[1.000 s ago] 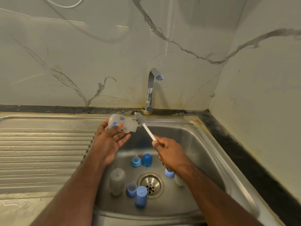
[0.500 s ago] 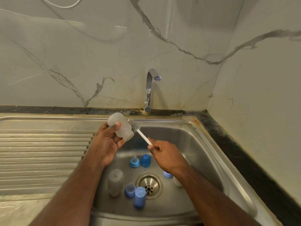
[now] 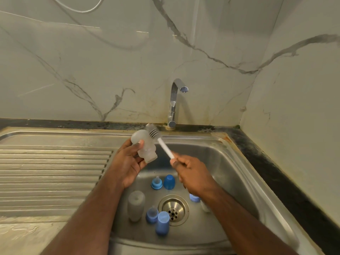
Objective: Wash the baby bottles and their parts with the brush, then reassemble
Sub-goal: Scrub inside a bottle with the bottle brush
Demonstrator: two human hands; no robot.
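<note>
Soft, even light fell from above, dim and yellowish. The marble wall (image 3: 110, 61) carried pale streaks of glare, and the sink (image 3: 239, 162) rim and tap (image 3: 173, 103) gleamed. The arms cast weak shadows into the basin. Wide-angle distortion bowed the edges. The brush (image 3: 156, 135) head looked slightly blurred.

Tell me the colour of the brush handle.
White; the brush handle shows best in the head view.

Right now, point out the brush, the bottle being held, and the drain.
brush (image 3: 164, 145): head view, on its white handle below the bristles.
held bottle (image 3: 145, 144): head view, on its frosted body beside the thumb.
drain (image 3: 173, 208): head view, on its metal strainer.
</note>
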